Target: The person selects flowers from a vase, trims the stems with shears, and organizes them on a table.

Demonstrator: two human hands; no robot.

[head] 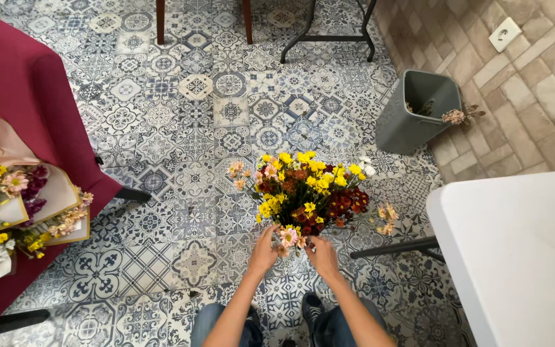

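One bunch of flowers [306,193] is being held above the patterned tile floor [181,128], roughly at the centre of the view, in front of the person's knees. Yellow, dark red, orange and pale pink blooms are being shown facing upward; the stems are being hidden beneath the heads. The lower edge of the bunch is being gripped from both sides. The left hand [263,252] is being pressed against the bunch's lower left, its fingers [270,234] curled inward and close together around the gathered base, just beside a pink bloom. The right hand [322,253] is being held at the lower right, its fingers [309,242] likewise bent and drawn together at the base. Whether the stems themselves are being pinched cannot be told, as the fingertips are being covered by blossoms. The two hands are being kept near each other, with only a few pink blooms between them.

Outward from the bunch, a white table [521,250] is being seen at the right. A grey waste bin [412,122], with dried stems over its rim, is being stood against the stone-tiled wall [534,83]. At the left, several wrapped bouquets [14,205] are being rested on a dark red cloth [20,83].
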